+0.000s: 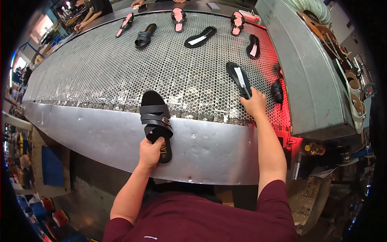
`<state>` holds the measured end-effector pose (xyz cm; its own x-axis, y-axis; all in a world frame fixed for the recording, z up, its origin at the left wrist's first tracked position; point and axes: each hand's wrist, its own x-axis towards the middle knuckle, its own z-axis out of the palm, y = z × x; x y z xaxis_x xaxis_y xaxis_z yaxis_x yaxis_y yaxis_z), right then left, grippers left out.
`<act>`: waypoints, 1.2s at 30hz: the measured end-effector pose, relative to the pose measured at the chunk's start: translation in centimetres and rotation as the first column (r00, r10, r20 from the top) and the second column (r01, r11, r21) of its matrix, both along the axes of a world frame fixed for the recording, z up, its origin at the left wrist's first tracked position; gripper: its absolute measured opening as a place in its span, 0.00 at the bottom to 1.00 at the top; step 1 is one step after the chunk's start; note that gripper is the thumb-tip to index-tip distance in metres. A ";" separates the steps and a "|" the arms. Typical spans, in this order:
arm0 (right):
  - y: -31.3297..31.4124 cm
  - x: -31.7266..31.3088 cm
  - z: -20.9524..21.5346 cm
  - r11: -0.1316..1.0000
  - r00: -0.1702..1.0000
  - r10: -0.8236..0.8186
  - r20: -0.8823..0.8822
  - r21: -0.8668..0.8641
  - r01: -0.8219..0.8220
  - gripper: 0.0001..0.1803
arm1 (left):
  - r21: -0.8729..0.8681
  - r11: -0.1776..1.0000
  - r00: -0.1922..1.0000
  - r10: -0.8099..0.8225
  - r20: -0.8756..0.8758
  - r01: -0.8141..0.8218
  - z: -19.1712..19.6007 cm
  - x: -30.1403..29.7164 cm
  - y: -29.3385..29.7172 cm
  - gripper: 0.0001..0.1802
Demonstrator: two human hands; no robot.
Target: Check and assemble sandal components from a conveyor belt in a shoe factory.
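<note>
My left hand (150,152) is closed round the heel end of a black slide sandal (155,115), thumb on its insole. This sandal has crossing straps and a small buckle, and it is held over the metal front ledge with its toe pointing away. To the right, my right hand (254,102) has its fingers at the near end of a black shoe sole (237,74) that carries a white strip. That piece lies on the perforated conveyor (193,88). Beyond it rests another black sole with a pale strip (253,47). My right fingertips are partly hidden.
Further off on the conveyor lie a black sandal (144,37), a white-striped sole (200,38) and several pink-soled sandals (178,19). A grey metal housing (312,72) borders the right, with a red-lit sandal (277,89) near its opening. Other people's arms (89,18) show at the far edge.
</note>
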<state>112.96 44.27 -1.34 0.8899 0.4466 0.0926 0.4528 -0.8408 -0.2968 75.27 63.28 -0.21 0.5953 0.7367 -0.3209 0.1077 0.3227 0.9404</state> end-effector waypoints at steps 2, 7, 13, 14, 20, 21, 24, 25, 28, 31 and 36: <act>0.0 -3.3 1.1 0.994 1.000 0.030 0.000 0.103 -0.030 0.38 | -0.042 0.999 0.998 0.022 0.063 -0.019 -0.1 0.1 -0.1 0.08; -2.3 -17.5 1.3 0.924 0.961 0.275 -0.035 0.285 -0.255 0.34 | -0.105 0.993 0.991 0.065 0.116 -0.053 -0.1 0.0 -0.1 0.09; -4.4 -26.9 1.7 0.889 0.915 0.393 -0.087 0.292 -0.354 0.40 | -0.176 0.983 0.974 0.086 0.208 -0.049 0.5 1.1 -2.5 0.09; -4.4 -26.7 2.2 0.855 0.899 0.436 -0.049 0.333 -0.397 0.40 | -0.199 0.980 0.980 0.061 0.189 -0.023 1.1 1.1 -3.1 0.09; -3.3 -23.7 3.5 0.639 0.729 0.632 -0.263 0.709 -0.298 0.32 | -0.217 0.965 0.968 -0.096 0.231 0.148 2.9 2.0 -8.0 0.24; -3.1 -24.0 3.7 0.640 0.730 0.631 -0.263 0.708 -0.299 0.32 | -0.247 0.957 0.963 -0.089 0.255 0.154 2.8 2.2 -9.2 0.24; -2.7 -24.6 3.6 0.479 0.179 0.767 -0.617 0.734 0.482 0.18 | -0.146 0.954 0.939 -0.218 0.266 0.263 2.5 2.5 -11.2 0.21; -2.9 -24.7 3.3 0.485 0.175 0.764 -0.622 0.731 0.481 0.18 | -0.152 0.954 0.940 -0.213 0.266 0.259 2.6 2.7 -11.6 0.21; -3.7 -25.0 2.5 0.408 -0.005 0.791 -0.612 0.522 0.749 0.17 | -0.016 0.972 0.935 -0.219 0.280 0.232 3.1 3.5 -12.8 0.22; -5.1 -23.6 2.0 0.431 0.042 0.740 -0.671 0.521 0.737 0.15 | 0.002 0.958 0.947 -0.284 0.151 0.287 3.5 3.8 -13.4 0.30; -8.6 -20.0 2.6 0.381 0.206 0.729 -0.653 0.636 0.671 0.17 | 0.832 0.450 0.941 -0.065 -0.331 0.324 1.1 3.3 -5.2 0.40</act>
